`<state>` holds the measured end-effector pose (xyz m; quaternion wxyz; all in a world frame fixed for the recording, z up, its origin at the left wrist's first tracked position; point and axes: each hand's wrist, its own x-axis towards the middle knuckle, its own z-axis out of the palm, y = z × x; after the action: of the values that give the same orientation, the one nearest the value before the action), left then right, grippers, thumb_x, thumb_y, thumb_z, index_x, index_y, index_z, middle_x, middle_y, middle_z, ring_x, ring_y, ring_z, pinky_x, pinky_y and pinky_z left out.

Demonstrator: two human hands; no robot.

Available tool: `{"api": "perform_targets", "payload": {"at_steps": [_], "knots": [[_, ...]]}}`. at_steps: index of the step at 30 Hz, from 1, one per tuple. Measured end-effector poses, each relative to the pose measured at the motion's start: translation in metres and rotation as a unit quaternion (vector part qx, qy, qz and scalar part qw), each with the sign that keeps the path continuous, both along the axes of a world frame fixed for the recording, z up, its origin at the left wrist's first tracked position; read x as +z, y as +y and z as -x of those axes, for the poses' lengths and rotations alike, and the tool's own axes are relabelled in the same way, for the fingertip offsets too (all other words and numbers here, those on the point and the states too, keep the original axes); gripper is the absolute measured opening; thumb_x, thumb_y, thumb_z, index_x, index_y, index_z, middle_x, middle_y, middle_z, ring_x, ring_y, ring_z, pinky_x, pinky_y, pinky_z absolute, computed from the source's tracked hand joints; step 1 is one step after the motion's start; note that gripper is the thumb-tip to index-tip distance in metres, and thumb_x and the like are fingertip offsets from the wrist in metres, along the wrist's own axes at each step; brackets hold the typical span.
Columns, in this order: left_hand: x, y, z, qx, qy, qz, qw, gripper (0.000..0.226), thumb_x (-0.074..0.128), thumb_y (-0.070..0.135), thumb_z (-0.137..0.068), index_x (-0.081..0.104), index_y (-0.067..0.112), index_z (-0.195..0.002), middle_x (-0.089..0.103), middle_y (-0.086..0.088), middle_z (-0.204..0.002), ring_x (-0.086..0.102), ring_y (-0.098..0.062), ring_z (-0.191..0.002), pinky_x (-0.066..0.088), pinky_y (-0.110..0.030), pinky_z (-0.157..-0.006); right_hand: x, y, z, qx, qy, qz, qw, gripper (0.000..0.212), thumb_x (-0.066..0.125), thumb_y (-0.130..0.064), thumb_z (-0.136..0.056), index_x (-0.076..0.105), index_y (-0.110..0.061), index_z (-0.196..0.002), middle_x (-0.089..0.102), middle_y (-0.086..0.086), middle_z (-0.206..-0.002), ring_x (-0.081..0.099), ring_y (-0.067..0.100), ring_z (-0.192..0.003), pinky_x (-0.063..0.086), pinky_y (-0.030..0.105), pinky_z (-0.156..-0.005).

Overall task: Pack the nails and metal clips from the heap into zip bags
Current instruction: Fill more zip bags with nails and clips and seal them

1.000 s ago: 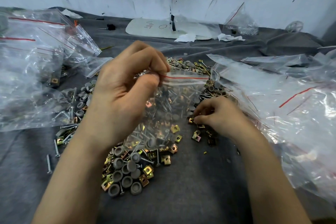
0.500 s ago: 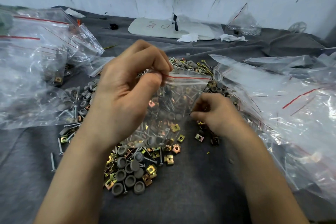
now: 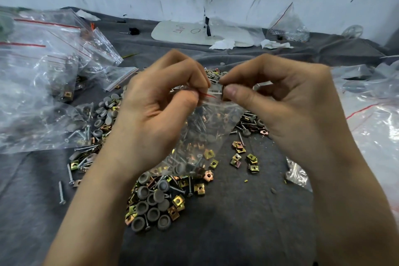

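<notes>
A small clear zip bag (image 3: 207,127) with a red line along its top hangs between my two hands over the heap. My left hand (image 3: 155,110) pinches the bag's top edge at its left end. My right hand (image 3: 280,106) pinches the same edge just to the right, thumb and forefinger close to the left hand's; whether it also holds a small part I cannot tell. The heap (image 3: 159,198) of gold metal clips, grey caps and nails lies on the grey cloth below and behind the bag. A few loose clips (image 3: 244,157) lie to the right.
A pile of clear zip bags (image 3: 43,84) lies at the left, some holding parts. More clear bags (image 3: 371,114) are spread at the right. A white board (image 3: 194,32) and crumpled paper lie at the back by the wall. Loose nails (image 3: 61,192) lie at the front left.
My right hand has risen from the clips on the cloth to the bag's top edge, beside my left hand. The left hand has kept its hold on the bag.
</notes>
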<state>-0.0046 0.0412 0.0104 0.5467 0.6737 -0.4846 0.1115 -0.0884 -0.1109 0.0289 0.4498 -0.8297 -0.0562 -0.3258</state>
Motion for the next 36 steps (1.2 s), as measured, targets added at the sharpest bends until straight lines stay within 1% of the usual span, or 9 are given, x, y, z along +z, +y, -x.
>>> {"api": "perform_targets", "payload": {"at_steps": [7, 16, 18, 20, 22, 24, 27, 32, 36], "knots": [[0.0, -0.002, 0.002, -0.006, 0.001, 0.007, 1.0, 0.014, 0.042, 0.012, -0.079, 0.053, 0.008, -0.072, 0.057, -0.017, -0.09, 0.053, -0.017, -0.076, 0.046, -0.036, -0.066, -0.002, -0.001, -0.004, -0.023, -0.003, -0.003, 1.0, 0.013, 0.074, -0.012, -0.079, 0.07, -0.024, -0.082, 0.069, -0.013, -0.075, 0.066, 0.003, -0.077, 0.045, 0.014, -0.067], [-0.001, 0.0, -0.001, 0.01, 0.018, 0.025, 0.999, 0.012, 0.042, 0.013, -0.079, 0.052, 0.013, -0.072, 0.058, -0.019, -0.091, 0.055, -0.02, -0.081, 0.046, -0.034, -0.069, -0.005, -0.01, -0.003, -0.067, -0.004, -0.051, 0.996, 0.01, 0.066, -0.018, -0.087, 0.07, -0.025, -0.081, 0.07, -0.004, -0.074, 0.061, 0.005, -0.064, 0.045, 0.016, -0.056], [-0.001, 0.001, -0.002, 0.019, 0.015, 0.023, 0.999, 0.013, 0.041, 0.014, -0.079, 0.053, 0.017, -0.074, 0.058, -0.018, -0.09, 0.055, -0.019, -0.082, 0.046, -0.032, -0.071, -0.013, -0.017, -0.009, -0.099, 0.063, -0.061, 0.991, 0.019, 0.063, -0.009, -0.088, 0.068, -0.025, -0.078, 0.068, -0.003, -0.071, 0.059, 0.006, -0.061, 0.044, 0.019, -0.055], [-0.001, 0.004, -0.003, 0.032, 0.014, 0.019, 0.999, 0.013, 0.041, 0.016, -0.08, 0.053, 0.02, -0.076, 0.058, -0.015, -0.09, 0.054, -0.018, -0.081, 0.045, -0.03, -0.072, -0.024, -0.021, -0.015, -0.101, 0.217, -0.006, 0.971, 0.027, 0.061, -0.004, -0.087, 0.066, -0.028, -0.076, 0.067, -0.005, -0.075, 0.058, 0.007, -0.064, 0.042, 0.02, -0.056], [-0.001, 0.005, -0.006, 0.05, 0.031, 0.027, 0.998, 0.011, 0.043, 0.018, -0.081, 0.054, 0.017, -0.079, 0.061, -0.019, -0.094, 0.055, -0.019, -0.081, 0.047, -0.034, -0.074, -0.035, -0.018, -0.021, -0.05, 0.373, 0.085, 0.922, 0.025, 0.064, -0.005, -0.086, 0.066, -0.028, -0.078, 0.065, -0.007, -0.081, 0.057, 0.006, -0.067, 0.043, 0.018, -0.057], [-0.003, 0.006, -0.01, 0.069, 0.061, 0.04, 0.995, 0.012, 0.047, 0.013, -0.083, 0.058, 0.012, -0.088, 0.062, -0.025, -0.1, 0.057, -0.029, -0.086, 0.049, -0.043, -0.08, -0.046, -0.009, -0.026, 0.006, 0.448, 0.163, 0.879, 0.021, 0.069, -0.007, -0.082, 0.068, -0.028, -0.084, 0.062, -0.008, -0.08, 0.053, 0.004, -0.066, 0.041, 0.014, -0.055], [-0.005, 0.007, -0.014, 0.078, 0.072, 0.036, 0.994, 0.019, 0.043, 0.007, -0.084, 0.06, 0.007, -0.093, 0.062, -0.028, -0.101, 0.058, -0.04, -0.092, 0.049, -0.052, -0.082, -0.056, 0.003, -0.034, 0.02, 0.48, 0.221, 0.849, 0.018, 0.074, -0.011, -0.079, 0.069, -0.024, -0.09, 0.06, -0.007, -0.08, 0.054, 0.009, -0.076, 0.04, 0.018, -0.064], [-0.005, 0.008, -0.017, 0.08, 0.066, 0.033, 0.994, 0.02, 0.043, 0.007, -0.084, 0.061, 0.005, -0.092, 0.061, -0.029, -0.1, 0.057, -0.043, -0.092, 0.049, -0.055, -0.081, -0.057, 0.007, -0.04, 0.024, 0.496, 0.235, 0.836, 0.01, 0.073, -0.011, -0.08, 0.067, -0.018, -0.084, 0.064, 0.002, -0.09, 0.061, 0.02, -0.092, 0.043, 0.023, -0.072], [-0.006, 0.008, -0.018, 0.081, 0.073, 0.032, 0.993, 0.021, 0.043, 0.007, -0.083, 0.061, 0.002, -0.092, 0.061, -0.029, -0.1, 0.057, -0.044, -0.092, 0.047, -0.059, -0.082, -0.056, 0.006, -0.037, -0.02, 0.5, 0.252, 0.828, 0.019, 0.074, -0.019, -0.08, 0.061, -0.021, -0.093, 0.058, 0.011, -0.112, 0.05, 0.027, -0.111, 0.046, 0.031, -0.09]]}}
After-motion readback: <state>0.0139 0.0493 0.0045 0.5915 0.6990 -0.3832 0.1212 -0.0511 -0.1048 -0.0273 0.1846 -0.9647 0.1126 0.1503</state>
